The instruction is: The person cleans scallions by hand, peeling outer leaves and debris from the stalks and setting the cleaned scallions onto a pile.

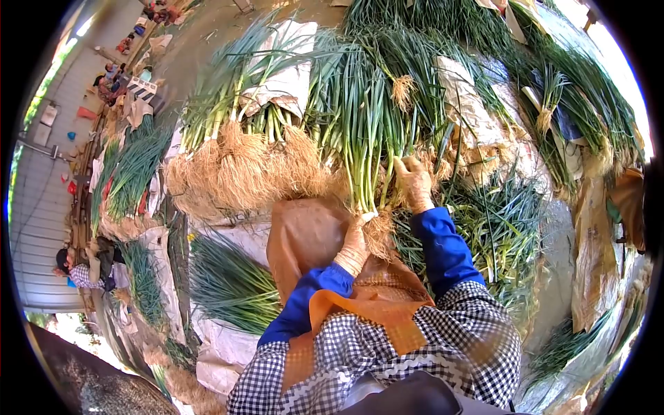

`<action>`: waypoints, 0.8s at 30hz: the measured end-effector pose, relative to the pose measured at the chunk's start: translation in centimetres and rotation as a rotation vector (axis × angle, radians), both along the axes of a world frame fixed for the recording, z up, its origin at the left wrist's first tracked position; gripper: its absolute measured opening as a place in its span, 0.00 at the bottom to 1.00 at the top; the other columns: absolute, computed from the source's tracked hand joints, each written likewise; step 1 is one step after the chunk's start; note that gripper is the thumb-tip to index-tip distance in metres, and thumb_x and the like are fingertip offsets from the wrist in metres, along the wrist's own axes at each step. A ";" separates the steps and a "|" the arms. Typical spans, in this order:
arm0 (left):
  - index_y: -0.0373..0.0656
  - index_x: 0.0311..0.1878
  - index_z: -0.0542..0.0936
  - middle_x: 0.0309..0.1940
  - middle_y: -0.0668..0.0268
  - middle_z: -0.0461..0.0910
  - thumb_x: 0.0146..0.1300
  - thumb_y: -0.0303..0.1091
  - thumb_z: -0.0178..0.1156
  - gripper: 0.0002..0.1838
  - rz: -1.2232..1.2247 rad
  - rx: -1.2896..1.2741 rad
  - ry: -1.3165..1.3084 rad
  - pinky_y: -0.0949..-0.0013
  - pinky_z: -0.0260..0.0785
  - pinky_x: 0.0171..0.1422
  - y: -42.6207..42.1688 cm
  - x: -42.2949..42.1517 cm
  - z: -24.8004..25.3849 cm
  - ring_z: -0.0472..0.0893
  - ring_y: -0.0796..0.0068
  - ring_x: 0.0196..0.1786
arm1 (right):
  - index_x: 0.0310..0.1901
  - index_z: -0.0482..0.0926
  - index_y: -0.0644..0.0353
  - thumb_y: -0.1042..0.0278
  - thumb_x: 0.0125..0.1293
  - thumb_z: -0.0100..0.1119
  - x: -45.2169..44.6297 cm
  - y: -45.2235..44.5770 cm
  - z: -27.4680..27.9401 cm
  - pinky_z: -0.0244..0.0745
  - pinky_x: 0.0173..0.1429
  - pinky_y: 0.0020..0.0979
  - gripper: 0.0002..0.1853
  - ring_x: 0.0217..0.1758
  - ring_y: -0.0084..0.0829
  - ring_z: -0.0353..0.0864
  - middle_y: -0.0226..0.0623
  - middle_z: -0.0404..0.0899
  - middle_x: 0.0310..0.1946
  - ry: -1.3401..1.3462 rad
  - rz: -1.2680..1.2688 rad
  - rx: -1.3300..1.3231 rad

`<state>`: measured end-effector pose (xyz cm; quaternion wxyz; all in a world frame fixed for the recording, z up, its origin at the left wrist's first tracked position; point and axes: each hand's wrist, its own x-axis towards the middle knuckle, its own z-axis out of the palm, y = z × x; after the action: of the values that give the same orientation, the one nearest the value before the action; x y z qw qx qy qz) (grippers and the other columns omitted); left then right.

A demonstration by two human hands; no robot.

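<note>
Nearest my camera, I have the black-and-white checked garment below an orange-brown apron. Both forearms reach forward from it in blue sleeves.

The left hand extends up and slightly inward, wrist low over the apron, back of the hand toward me. Its fingers close around the lower end of a bunch of long green-and-white stalks, just above some tan, stringy roots. The bunch lies in front of the apron, leaves pointing away.

My right hand sits farther out, to the right of the bunch, forearm angled inward and knuckles raised. Its fingers curl together beside the stalks; I cannot tell what, if anything, they pinch.

Left of the apron, loose dark-green leaves spread over pale sheeting; right of it lies a heap of green trimmings. Beyond the left hand, more rooted bunches lie side by side, partly under a whitish woven sack. Far left, a person in a dark cap sits near a corrugated pale wall.
</note>
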<state>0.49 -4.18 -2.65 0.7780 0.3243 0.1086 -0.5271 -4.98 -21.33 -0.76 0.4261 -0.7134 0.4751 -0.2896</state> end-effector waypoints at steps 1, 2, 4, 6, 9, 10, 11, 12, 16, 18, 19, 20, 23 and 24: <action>0.32 0.49 0.72 0.43 0.54 0.77 0.52 0.26 0.57 0.19 -0.067 -0.116 0.181 0.61 0.74 0.53 0.0 0.1 0.8 0.78 0.60 0.45 | 0.41 0.78 0.60 0.51 0.60 0.58 -0.5 -0.6 -1.0 0.73 0.39 0.30 0.18 0.32 0.33 0.79 0.39 0.80 0.32 -0.033 -0.053 0.049; 0.32 0.49 0.72 0.43 0.54 0.77 0.52 0.26 0.57 0.19 -0.066 -0.121 0.180 0.61 0.74 0.53 0.0 0.3 0.8 0.78 0.60 0.45 | 0.41 0.76 0.63 0.52 0.62 0.57 -1.0 -0.1 -1.5 0.73 0.37 0.29 0.19 0.30 0.29 0.78 0.37 0.80 0.30 -0.170 -0.132 0.037; 0.32 0.49 0.72 0.44 0.52 0.77 0.53 0.25 0.57 0.18 -0.161 -0.124 0.280 0.60 0.74 0.53 0.1 0.4 0.1 0.78 0.60 0.47 | 0.39 0.76 0.64 0.52 0.63 0.56 -1.9 0.8 -2.0 0.73 0.34 0.29 0.20 0.30 0.27 0.78 0.35 0.80 0.28 -0.284 0.084 0.531; 0.34 0.49 0.72 0.42 0.56 0.78 0.55 0.25 0.57 0.17 -0.169 -0.051 0.236 0.60 0.75 0.51 0.3 0.2 -1.3 0.79 0.62 0.45 | 0.37 0.75 0.61 0.52 0.63 0.56 -2.2 2.8 -2.8 0.73 0.34 0.32 0.17 0.30 0.32 0.78 0.37 0.80 0.29 -0.358 0.348 0.661; 0.38 0.48 0.73 0.38 0.62 0.78 0.56 0.25 0.57 0.15 -0.220 -0.011 0.079 0.62 0.75 0.48 0.6 -0.5 0.4 0.79 0.67 0.42 | 0.38 0.76 0.56 0.59 0.63 0.55 -1.0 5.9 -4.1 0.73 0.39 0.34 0.10 0.33 0.45 0.77 0.42 0.79 0.29 -0.145 0.199 -0.172; 0.39 0.49 0.73 0.39 0.62 0.78 0.56 0.25 0.56 0.15 -0.221 -0.016 0.099 0.63 0.75 0.48 0.7 -0.4 1.3 0.79 0.67 0.42 | 0.38 0.76 0.59 0.62 0.63 0.55 -0.8 5.7 -3.8 0.74 0.36 0.31 0.10 0.28 0.37 0.78 0.39 0.79 0.27 -0.172 0.116 0.013; 0.38 0.48 0.73 0.39 0.62 0.78 0.55 0.25 0.56 0.15 -0.178 -0.053 0.084 0.64 0.75 0.49 0.7 -0.4 1.3 0.79 0.66 0.42 | 0.37 0.76 0.60 0.63 0.63 0.55 -1.0 5.5 -2.3 0.73 0.33 0.30 0.10 0.25 0.32 0.77 0.38 0.79 0.25 -0.279 0.103 0.265; 0.38 0.47 0.74 0.39 0.61 0.78 0.55 0.24 0.56 0.15 -0.135 -0.085 0.077 0.65 0.74 0.49 0.9 -0.6 1.2 0.79 0.66 0.42 | 0.37 0.76 0.62 0.64 0.63 0.55 -1.3 5.5 -1.3 0.72 0.31 0.28 0.10 0.22 0.28 0.77 0.36 0.78 0.24 -0.379 0.088 0.523; 0.37 0.47 0.74 0.38 0.63 0.78 0.53 0.23 0.57 0.16 -0.116 -0.023 0.089 0.67 0.74 0.47 0.1 -0.3 0.4 0.78 0.68 0.39 | 0.36 0.76 0.61 0.61 0.60 0.58 -2.2 3.7 -3.7 0.71 0.29 0.28 0.12 0.23 0.26 0.77 0.34 0.78 0.23 -0.405 0.056 0.524; 0.36 0.47 0.74 0.38 0.64 0.78 0.51 0.21 0.58 0.17 -0.092 0.060 -0.346 0.70 0.73 0.46 -0.1 -0.9 0.4 0.78 0.69 0.38 | 0.44 0.74 0.57 0.57 0.57 0.61 -1.4 2.8 -4.1 0.73 0.32 0.31 0.17 0.27 0.31 0.79 0.36 0.79 0.27 0.006 -0.071 0.051; 0.36 0.46 0.75 0.38 0.65 0.78 0.49 0.20 0.60 0.18 -0.084 0.091 -0.369 0.71 0.73 0.45 0.1 -1.1 0.5 0.78 0.71 0.38 | 0.52 0.70 0.52 0.53 0.56 0.62 -1.7 1.7 -3.2 0.75 0.38 0.34 0.24 0.33 0.35 0.81 0.38 0.80 0.32 0.262 0.003 -0.038; 0.36 0.46 0.75 0.38 0.65 0.78 0.49 0.20 0.60 0.18 -0.084 0.093 -0.369 0.71 0.73 0.45 0.1 -1.2 0.4 0.78 0.71 0.38 | 0.57 0.67 0.50 0.50 0.55 0.61 -1.5 1.0 -1.4 0.76 0.43 0.34 0.29 0.39 0.37 0.81 0.41 0.81 0.37 0.384 0.067 -0.114; 0.37 0.46 0.76 0.38 0.67 0.78 0.48 0.20 0.61 0.18 -0.035 0.220 -0.436 0.71 0.71 0.46 0.0 -1.3 -1.2 0.77 0.73 0.39 | 0.59 0.65 0.51 0.52 0.57 0.58 0.1 -1.5 -0.8 0.76 0.47 0.35 0.29 0.47 0.39 0.80 0.43 0.80 0.43 0.759 0.354 -0.232; 0.37 0.46 0.76 0.38 0.67 0.78 0.48 0.20 0.61 0.18 -0.037 0.218 -0.436 0.71 0.71 0.46 -0.2 -1.3 -1.6 0.77 0.73 0.39 | 0.61 0.65 0.53 0.54 0.56 0.57 0.9 -2.1 -0.3 0.76 0.47 0.36 0.30 0.46 0.39 0.80 0.42 0.80 0.43 0.870 0.444 -0.194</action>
<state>-0.83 -4.34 -4.21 0.7337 0.5144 -0.0117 -0.4438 -4.10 -23.48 -1.04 0.1713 -0.8884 0.4162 0.0900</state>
